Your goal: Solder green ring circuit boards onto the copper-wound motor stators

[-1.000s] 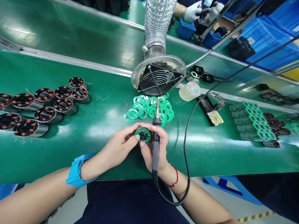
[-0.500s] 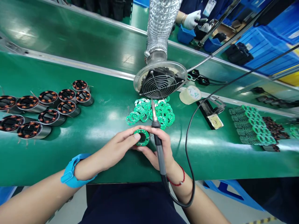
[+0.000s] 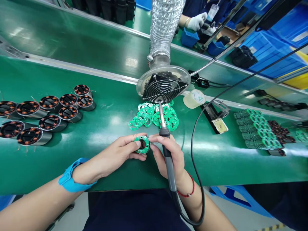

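My left hand [image 3: 125, 147] is closed around a motor stator topped with a green ring-shaped circuit board [image 3: 145, 148], its thumb at the board's centre hole. A soldering iron [image 3: 169, 166] lies across my right hand [image 3: 172, 154], tip pointing away from me. The right index finger reaches over to the stator's right edge, and the thumb is close by. Just beyond the hands, a loose pile of green ring boards [image 3: 156, 116] rests on the green bench [image 3: 108, 128].
Above the pile hangs a fume extractor fan [image 3: 163, 88]. Wound stators [image 3: 49, 102] stand at left. To the right are a cream-coloured roll [image 3: 194, 98], a soldering iron stand [image 3: 215, 117] and stacked boards [image 3: 260, 128]. The iron's black cable [image 3: 192, 144] loops at right. A co-worker's gloved hand [image 3: 197, 21] shows beyond.
The stator has shifted slightly left and tilted in my left hand. My right hand has drawn a little to the right with the iron, its thumb now away from the stator.
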Available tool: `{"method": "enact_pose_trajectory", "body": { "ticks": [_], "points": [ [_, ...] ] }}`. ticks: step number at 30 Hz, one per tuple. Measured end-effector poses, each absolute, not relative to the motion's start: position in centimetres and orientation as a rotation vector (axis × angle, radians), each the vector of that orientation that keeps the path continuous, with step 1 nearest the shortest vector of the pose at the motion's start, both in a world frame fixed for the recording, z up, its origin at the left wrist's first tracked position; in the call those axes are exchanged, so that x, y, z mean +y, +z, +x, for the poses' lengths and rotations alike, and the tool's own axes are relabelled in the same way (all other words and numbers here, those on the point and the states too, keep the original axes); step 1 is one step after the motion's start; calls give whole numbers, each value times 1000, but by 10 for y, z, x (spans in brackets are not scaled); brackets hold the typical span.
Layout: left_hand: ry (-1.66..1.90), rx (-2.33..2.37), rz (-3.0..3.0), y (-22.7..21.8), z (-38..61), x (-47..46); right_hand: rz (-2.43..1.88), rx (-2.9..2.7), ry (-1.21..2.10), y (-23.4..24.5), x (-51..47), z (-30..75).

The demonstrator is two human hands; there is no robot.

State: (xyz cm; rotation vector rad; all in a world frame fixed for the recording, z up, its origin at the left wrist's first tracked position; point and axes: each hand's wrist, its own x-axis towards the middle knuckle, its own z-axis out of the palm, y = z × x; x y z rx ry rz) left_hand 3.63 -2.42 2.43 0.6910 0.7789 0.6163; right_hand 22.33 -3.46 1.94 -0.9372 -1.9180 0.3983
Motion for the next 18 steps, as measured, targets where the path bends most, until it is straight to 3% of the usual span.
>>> {"method": "enact_pose_trajectory", "body": {
  "ticks": [4, 8, 10, 13, 16, 18],
  "points": [
    [608, 938, 870, 25, 38, -26, -942, -2014, 173, 21, -28, 225],
    [835, 1231, 1568, 24, 37, -31, -1072, -2002, 185, 27, -31, 220],
    [977, 1273, 1952, 21, 35, -33, -1149, -1898, 387, 32, -35, 216],
    [1132, 1250, 2345, 19, 32, -36, -1203, -1572, 942, 38, -39, 212],
    [1226, 1236, 2425, 23, 31, -38, -1082, -1182, 1464, 40, -39, 209],
    [1233, 1251, 2325, 27, 31, -40, -999, -1047, 1598, 37, -39, 207]
  ]
}}
